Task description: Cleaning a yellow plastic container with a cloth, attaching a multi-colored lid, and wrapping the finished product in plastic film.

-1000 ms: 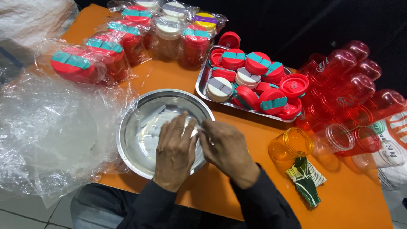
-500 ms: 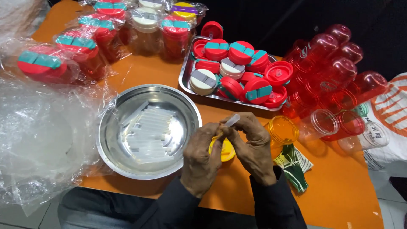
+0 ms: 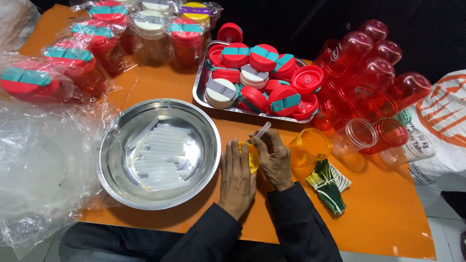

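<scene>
The left hand (image 3: 236, 177) lay flat, fingers nearly straight, pressing down on a round yellow plastic lid (image 3: 251, 156) that sat on the orange worktop (image 3: 378, 213) near its front edge, just beside the rim of the round steel bowl (image 3: 158, 153) holding more clear tubes. The right hand (image 3: 273, 157) stood directly beside it, its fingers (image 3: 258, 140) pinched shut around a short clear plastic straw tube (image 3: 263, 130). The tube's long axis tilted up and away toward the steel tray of red lids (image 3: 257, 80), its lower end just above the yellow lid.
</scene>
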